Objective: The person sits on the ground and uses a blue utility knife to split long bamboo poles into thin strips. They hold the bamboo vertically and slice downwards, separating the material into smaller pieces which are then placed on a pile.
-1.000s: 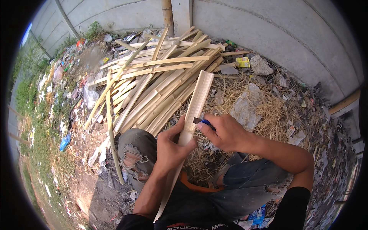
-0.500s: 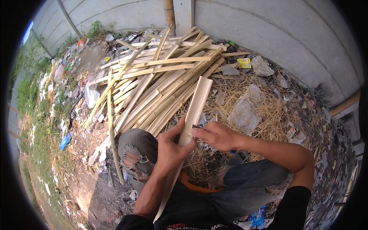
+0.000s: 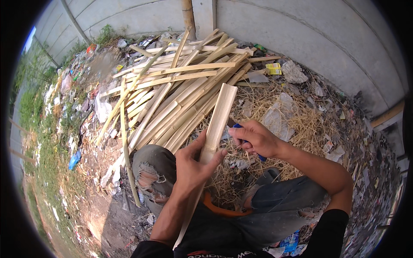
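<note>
My left hand (image 3: 192, 163) is wrapped round a long split bamboo strip (image 3: 220, 112), its pale hollow inner face turned up. The strip slants from my lap to a cut far end near the pile. Just right of it, my right hand (image 3: 258, 138) is closed on the blue handle of a knife (image 3: 236, 126). Only a short stretch of dark blade shows, close to the strip's right edge; whether it touches the strip I cannot tell. My left thumb sticks out across the strip's right side.
A heap of split bamboo strips (image 3: 176, 92) lies ahead, against a grey concrete wall (image 3: 292, 34). Dry straw (image 3: 254, 167), litter and a grey stone (image 3: 294, 73) lie to the right. Weeds and plastic scraps cover the left. An orange curved thing (image 3: 221, 210) lies between my legs.
My right hand has moved off the strip's inner face to its right side and slightly farther away, with the knife's blue handle now showing. My left hand and the strip have barely moved.
</note>
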The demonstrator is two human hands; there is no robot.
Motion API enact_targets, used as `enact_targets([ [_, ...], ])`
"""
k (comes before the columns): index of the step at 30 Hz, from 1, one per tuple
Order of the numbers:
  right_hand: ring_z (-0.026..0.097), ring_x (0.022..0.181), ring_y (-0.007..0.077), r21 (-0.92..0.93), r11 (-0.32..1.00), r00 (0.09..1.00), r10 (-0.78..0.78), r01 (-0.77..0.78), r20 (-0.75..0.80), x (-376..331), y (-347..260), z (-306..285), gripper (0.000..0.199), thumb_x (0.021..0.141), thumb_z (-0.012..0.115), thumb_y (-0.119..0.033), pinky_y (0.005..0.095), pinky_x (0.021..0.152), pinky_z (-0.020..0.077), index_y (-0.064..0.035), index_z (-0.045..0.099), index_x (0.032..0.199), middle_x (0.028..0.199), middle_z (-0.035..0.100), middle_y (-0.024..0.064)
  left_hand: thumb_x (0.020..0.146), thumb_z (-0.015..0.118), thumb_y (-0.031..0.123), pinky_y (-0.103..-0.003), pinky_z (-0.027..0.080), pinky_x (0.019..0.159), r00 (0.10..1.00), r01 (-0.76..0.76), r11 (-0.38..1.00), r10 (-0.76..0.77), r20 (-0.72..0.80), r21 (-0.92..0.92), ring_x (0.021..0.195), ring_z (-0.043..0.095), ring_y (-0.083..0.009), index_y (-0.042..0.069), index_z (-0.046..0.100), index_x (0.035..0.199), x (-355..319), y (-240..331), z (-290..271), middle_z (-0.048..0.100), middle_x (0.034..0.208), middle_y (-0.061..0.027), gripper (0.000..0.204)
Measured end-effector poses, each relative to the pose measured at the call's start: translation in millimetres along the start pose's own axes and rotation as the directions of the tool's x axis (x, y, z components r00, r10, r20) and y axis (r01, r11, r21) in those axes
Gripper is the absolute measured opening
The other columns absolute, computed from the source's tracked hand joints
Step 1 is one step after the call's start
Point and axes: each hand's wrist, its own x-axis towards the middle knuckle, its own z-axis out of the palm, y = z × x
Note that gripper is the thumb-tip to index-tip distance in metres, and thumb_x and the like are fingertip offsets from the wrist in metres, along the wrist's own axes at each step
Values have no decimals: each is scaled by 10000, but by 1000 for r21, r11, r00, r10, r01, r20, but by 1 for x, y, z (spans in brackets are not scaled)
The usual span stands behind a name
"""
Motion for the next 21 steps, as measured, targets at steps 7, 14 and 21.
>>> enact_targets([
  [7, 523, 590, 87, -203, 975, 996, -85, 87, 16, 3, 6, 3, 540, 1000, 555, -485, 290, 570, 418, -42, 626, 701, 607, 534, -10, 902, 765, 140, -339, 503, 989, 994, 102, 987, -106, -27, -123, 1156, 633, -234, -179, 489, 1374, -1, 0, 3, 640, 1255, -320, 633],
  [14, 576, 646, 193, -358, 931, 991, -110, 76, -76, -7, -8, 8, 637, 1045, 404, -505, 365, 668, 453, 4, 644, 747, 643, 588, 85, 913, 643, 175, -226, 448, 668, 996, 91, 965, -90, 18, -247, 756, 581, -90, -99, 507, 1425, -5, 4, 2, 661, 894, -42, 597],
  [21, 584, 704, 199, -353, 916, 980, -200, 190, 9, -10, -3, 7, 594, 1058, 395, -493, 380, 699, 457, 16, 663, 910, 677, 570, 102, 899, 627, 197, -224, 443, 630, 996, 59, 912, -25, 89, -406, 701, 581, -100, -79, 513, 1427, -4, -8, -6, 658, 870, -45, 607],
])
